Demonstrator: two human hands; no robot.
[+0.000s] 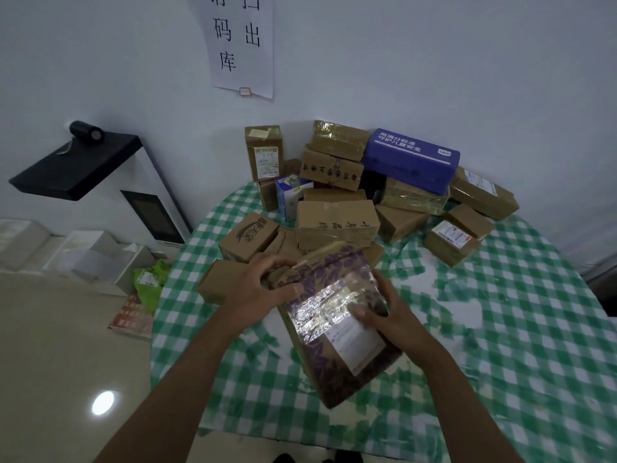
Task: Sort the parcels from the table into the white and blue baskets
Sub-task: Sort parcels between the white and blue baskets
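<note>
A flat brown parcel with purple print and shiny tape (pixel 330 315) is held over the green-checked table (pixel 500 345), tilted toward me. My left hand (pixel 263 289) grips its far left corner, thumb on top. My right hand (pixel 387 315) holds its right edge, fingers curled onto the white label. Behind it a heap of several cardboard parcels (pixel 337 225) fills the back of the table, with a long blue box (pixel 410 158) on top. No white or blue basket is in view.
A black scanner stand with a screen (pixel 76 168) stands at the left by the wall. White trays (pixel 90 252) sit under it. A green bag (pixel 150 282) and a red item lie on the floor beside the table's left edge.
</note>
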